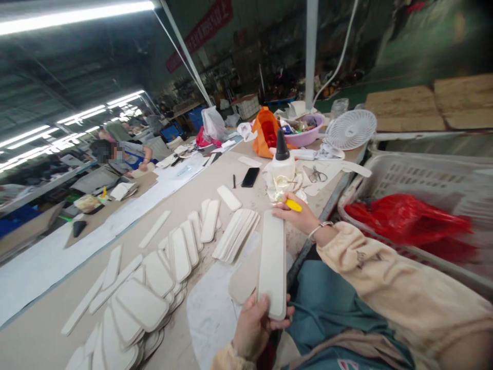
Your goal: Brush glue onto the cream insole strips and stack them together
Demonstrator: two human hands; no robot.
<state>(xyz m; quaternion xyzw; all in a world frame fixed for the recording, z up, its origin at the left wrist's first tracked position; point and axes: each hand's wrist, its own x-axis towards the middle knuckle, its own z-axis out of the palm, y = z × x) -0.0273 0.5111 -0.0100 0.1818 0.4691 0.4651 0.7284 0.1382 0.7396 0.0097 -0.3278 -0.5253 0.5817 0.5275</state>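
My left hand (252, 324) grips the near end of a long cream strip with rounded ends (272, 259), held over the table edge. My right hand (296, 213) is closed around a small yellow tool (293, 205) and rests at the strip's far end. Just beyond my right hand stands a white glue bottle with a black cone cap (282, 167) on crumpled paper. Several more cream strips and rounded pads (154, 288) lie overlapped on the beige table (46, 329) to my left.
A black phone (250, 177), scissors (316, 175), an orange bag (265, 131), a purple basin (306, 134) and a white fan (351, 129) sit further back. A white basket (419, 172) with red plastic (404, 218) is at my right. Another person works at far left.
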